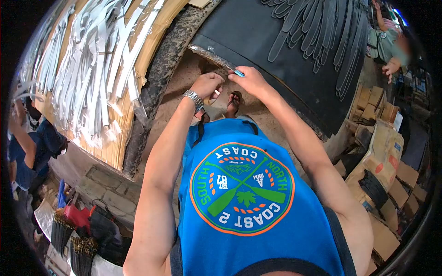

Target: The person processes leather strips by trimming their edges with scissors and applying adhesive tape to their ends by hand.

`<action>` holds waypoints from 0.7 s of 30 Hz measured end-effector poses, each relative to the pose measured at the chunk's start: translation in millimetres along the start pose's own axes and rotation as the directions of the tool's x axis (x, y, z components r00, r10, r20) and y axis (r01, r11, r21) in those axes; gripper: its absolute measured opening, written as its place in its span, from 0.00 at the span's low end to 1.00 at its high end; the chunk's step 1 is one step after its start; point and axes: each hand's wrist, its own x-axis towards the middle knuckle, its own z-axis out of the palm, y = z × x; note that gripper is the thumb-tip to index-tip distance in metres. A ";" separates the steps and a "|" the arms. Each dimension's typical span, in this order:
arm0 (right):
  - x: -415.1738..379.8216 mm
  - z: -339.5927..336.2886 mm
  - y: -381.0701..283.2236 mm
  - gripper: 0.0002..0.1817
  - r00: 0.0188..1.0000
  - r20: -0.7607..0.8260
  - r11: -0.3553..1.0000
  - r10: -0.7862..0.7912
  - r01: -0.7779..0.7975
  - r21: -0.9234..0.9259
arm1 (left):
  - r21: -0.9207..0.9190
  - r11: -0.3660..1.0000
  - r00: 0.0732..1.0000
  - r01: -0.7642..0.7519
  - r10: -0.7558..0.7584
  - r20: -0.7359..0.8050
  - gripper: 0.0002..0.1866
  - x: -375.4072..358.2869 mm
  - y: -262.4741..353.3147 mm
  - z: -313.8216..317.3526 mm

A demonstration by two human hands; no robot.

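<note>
My right hand (252, 82) is closed around a small, slim tool with a light-blue body (239, 73) and a thin tip; its exact kind is too small to tell. Beside it on the left is my left hand (207, 86), its fingers curled together and a silver watch (195, 99) on the wrist. A short pale piece (215, 93) shows below those fingers, but I cannot make out what it is. Both hands are near the edge of a black work surface (248, 50), on which many dark flat straps (317, 32) lie fanned out.
On the left, shiny pale straps (99, 69) cover a cardboard-topped table (117, 152). Flattened boxes and a sack (380, 156) pile up at right. Bundles of dark strips (83, 253) stand at lower left. Other people are at the far left (32, 142) and upper right.
</note>
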 end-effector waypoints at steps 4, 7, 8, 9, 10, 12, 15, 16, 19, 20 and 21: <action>14.7 9.5 -6.7 0.18 0.999 0.036 0.998 0.039 -0.040 0.043 | -0.002 1.000 1.000 -0.018 0.018 0.026 0.10 -1.4 -4.2 -0.5; 21.3 10.1 -12.6 0.17 0.996 0.084 0.999 0.024 -0.021 -0.040 | -0.009 1.000 0.999 -0.004 0.005 0.035 0.10 -5.2 -2.3 -2.5; 22.8 11.4 -11.8 0.17 0.996 0.084 0.998 0.008 -0.003 -0.065 | -0.008 1.000 0.999 0.006 -0.005 0.037 0.10 -6.7 -1.4 -2.6; 23.6 11.8 -13.2 0.16 0.996 0.084 0.996 -0.008 0.015 -0.091 | -0.008 1.000 0.999 0.015 -0.014 0.040 0.10 -7.6 -1.4 -2.5; 23.7 12.1 -14.3 0.16 0.997 0.077 0.992 -0.008 0.017 -0.123 | -0.068 0.997 0.999 0.027 -0.023 0.047 0.10 -7.9 -1.9 -1.7; 24.0 12.5 -18.0 0.15 0.998 0.062 0.982 -0.009 0.021 -0.185 | -0.188 0.981 0.997 0.051 -0.040 0.062 0.11 -7.2 -4.2 -1.5; 27.2 4.2 -20.2 0.15 0.999 0.032 0.992 -0.030 0.034 -0.122 | -0.084 0.995 0.997 0.062 -0.058 0.047 0.11 10.0 -17.1 -9.2; 29.5 3.8 -20.5 0.15 0.999 0.022 0.989 -0.037 0.040 -0.142 | -0.121 0.992 0.999 0.023 -0.020 0.026 0.11 12.6 -19.7 -9.7; 40.7 2.9 -18.8 0.15 0.998 -0.029 0.972 -0.063 0.054 -0.231 | -0.179 0.983 0.999 -0.029 0.023 -0.033 0.10 18.5 -18.1 -7.8; 46.4 5.0 -18.4 0.14 0.995 -0.054 0.958 -0.078 0.060 -0.280 | -0.170 0.985 0.999 -0.003 -0.006 -0.053 0.09 21.4 -14.8 -8.7; 50.4 6.8 -20.7 0.14 0.992 -0.078 0.943 -0.094 0.064 -0.327 | -0.161 0.987 0.997 0.023 -0.035 -0.072 0.09 22.5 -11.3 -8.8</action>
